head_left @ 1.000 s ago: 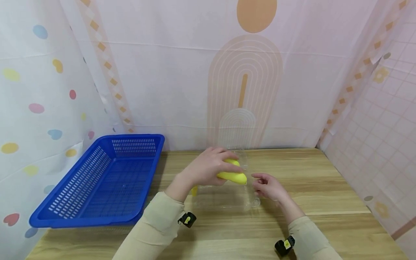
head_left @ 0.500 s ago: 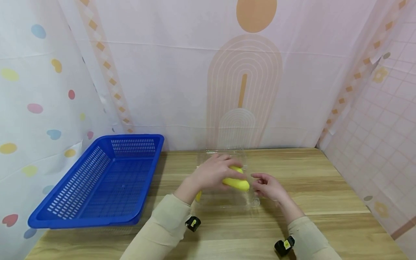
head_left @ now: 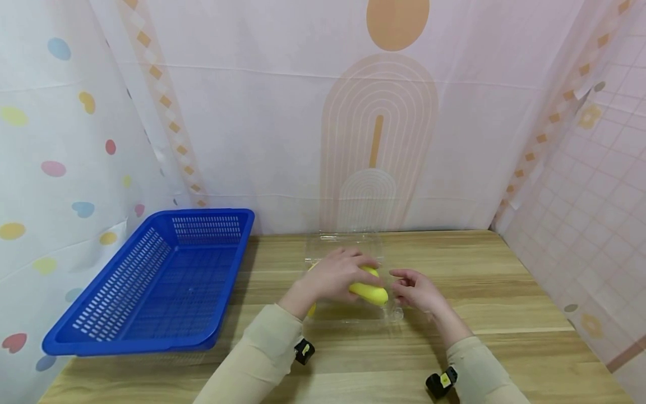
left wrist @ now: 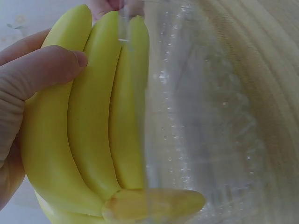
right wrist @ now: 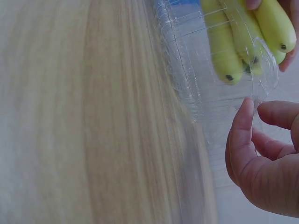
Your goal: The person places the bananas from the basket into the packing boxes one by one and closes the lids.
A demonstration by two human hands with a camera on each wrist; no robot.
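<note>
My left hand (head_left: pixel 338 276) grips a bunch of yellow bananas (head_left: pixel 372 294) from above, over a clear plastic clamshell box (head_left: pixel 348 322) on the table. In the left wrist view the thumb lies across the outermost banana, and the stem end (left wrist: pixel 154 204) shows through the clear wall. The banana tips (right wrist: pixel 230 78) are inside or behind the transparent side in the right wrist view. At the box's right edge, my right hand (head_left: pixel 416 290) pinches the thin rim between thumb and forefinger. The box's hinged lid (head_left: pixel 343 241) lies open toward the back.
A large blue plastic basket (head_left: pixel 232 280) with slotted sides stands on the left of the wooden table (head_left: pixel 484 303). Patterned cloth (head_left: pixel 272 140) hangs behind the table and along both sides.
My left hand has moved down, slightly right and toward me with the bananas, lower over the box. The right hand has stayed at the box's edge.
</note>
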